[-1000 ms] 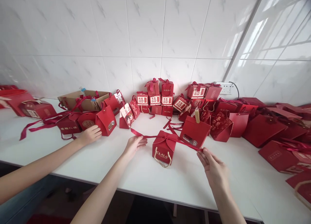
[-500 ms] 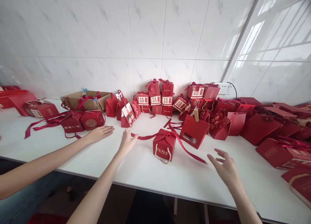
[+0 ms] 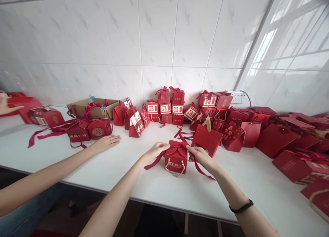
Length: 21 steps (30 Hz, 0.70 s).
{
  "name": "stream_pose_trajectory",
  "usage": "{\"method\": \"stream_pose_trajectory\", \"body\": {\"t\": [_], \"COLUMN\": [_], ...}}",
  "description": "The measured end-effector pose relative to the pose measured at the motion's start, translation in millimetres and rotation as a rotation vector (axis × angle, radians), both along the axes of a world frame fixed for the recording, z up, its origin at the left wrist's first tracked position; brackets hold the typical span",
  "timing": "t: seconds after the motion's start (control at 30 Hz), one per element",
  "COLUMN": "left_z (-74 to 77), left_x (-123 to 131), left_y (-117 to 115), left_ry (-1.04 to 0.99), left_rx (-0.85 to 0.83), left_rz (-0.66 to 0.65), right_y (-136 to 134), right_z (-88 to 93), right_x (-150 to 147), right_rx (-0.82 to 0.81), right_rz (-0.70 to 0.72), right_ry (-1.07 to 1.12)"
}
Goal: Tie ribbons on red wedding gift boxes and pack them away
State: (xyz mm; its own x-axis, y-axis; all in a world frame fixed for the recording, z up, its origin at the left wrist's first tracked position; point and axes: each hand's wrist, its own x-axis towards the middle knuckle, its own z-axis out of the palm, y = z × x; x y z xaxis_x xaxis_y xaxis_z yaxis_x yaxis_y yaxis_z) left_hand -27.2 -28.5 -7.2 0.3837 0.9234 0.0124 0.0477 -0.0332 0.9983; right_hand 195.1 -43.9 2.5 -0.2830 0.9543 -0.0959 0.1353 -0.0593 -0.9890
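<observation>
A small red gift box (image 3: 177, 161) with gold lettering and a twisted gold cord handle stands upright on the white table, straight ahead of me. A dark red ribbon (image 3: 202, 172) crosses its folded top, and its two tails hang out to the sides. My left hand (image 3: 156, 152) pinches the ribbon at the box's upper left edge. On the other side, my right hand (image 3: 202, 157) has thumb and fingers closed on the ribbon close to the top. Just behind my right hand stands a larger red box (image 3: 207, 139) with a tan clip on it.
Stacked red boxes (image 3: 166, 108) line the tiled wall, with many more boxes (image 3: 276, 137) along the right. Another person's hand (image 3: 106, 143) lies on the table at left, by ribboned boxes (image 3: 99, 129) and a cardboard tray (image 3: 74, 109). One more hand (image 3: 9, 105) shows far left.
Both my hands have moved inward to the small gift box and taken hold of the ribbon near its top. A hand has come into view at the far left.
</observation>
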Motion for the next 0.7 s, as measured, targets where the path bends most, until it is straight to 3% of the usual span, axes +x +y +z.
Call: {"method": "stream_pose_trajectory", "body": {"t": [0.3, 0.5, 0.7], "left_z": [-19.9, -22.6, -24.3], "left_x": [-2.4, -0.2, -1.0], "left_y": [-4.2, -4.0, -6.3], "left_ry": [-0.242, -0.271, -0.244], "left_rx": [-0.074, -0.145, -0.174], "left_rz": [0.100, 0.100, 0.102], "right_y": [13.5, 15.7, 13.6], "right_z": [-14.2, -24.8, -20.3], "right_x": [5.5, 15.9, 29.0], "right_rx": [-0.012, -0.004, -0.024], "right_rz": [0.216, 0.221, 0.238], "right_ry": [0.188, 0.240, 0.179]}}
